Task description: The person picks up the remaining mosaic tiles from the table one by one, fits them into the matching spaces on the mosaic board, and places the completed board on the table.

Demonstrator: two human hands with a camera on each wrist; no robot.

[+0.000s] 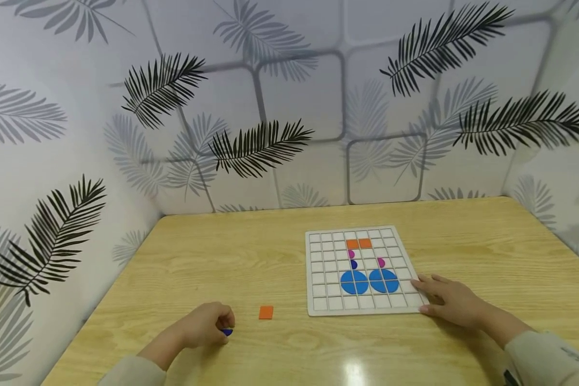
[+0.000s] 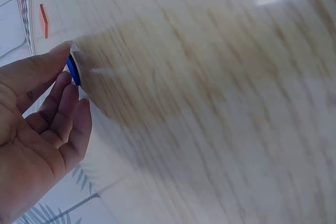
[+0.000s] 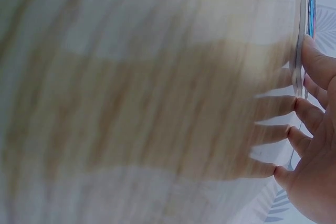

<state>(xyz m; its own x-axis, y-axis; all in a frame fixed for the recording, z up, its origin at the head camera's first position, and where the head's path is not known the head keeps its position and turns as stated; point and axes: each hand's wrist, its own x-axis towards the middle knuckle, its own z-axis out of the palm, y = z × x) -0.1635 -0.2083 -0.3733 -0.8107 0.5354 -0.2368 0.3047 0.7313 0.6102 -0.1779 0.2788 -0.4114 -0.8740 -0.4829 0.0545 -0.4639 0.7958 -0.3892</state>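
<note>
My left hand point(image 1: 205, 325), near the table's front left, pinches a small dark blue piece point(image 2: 73, 70) between thumb and fingertips. Its full outline is partly covered by the fingers. To the right of that hand an orange square tile point(image 1: 266, 312) lies flat on the wood. A white grid board point(image 1: 320, 304) rests farther right. On it sit two orange squares point(image 1: 358, 244), two pink half-circles point(image 1: 381, 262), a dark blue half-circle point(image 1: 354, 264) and two large light blue circles point(image 1: 354, 282). With fingers loosely spread, my right hand point(image 1: 448, 301) touches the board's lower right corner.
The light wooden table point(image 1: 222, 252) backs onto a wall point(image 1: 309, 177) patterned with dark and grey leaves. Another wall face point(image 1: 38, 177) stands along the table's left side. A bright light reflection shows on the wood at the front.
</note>
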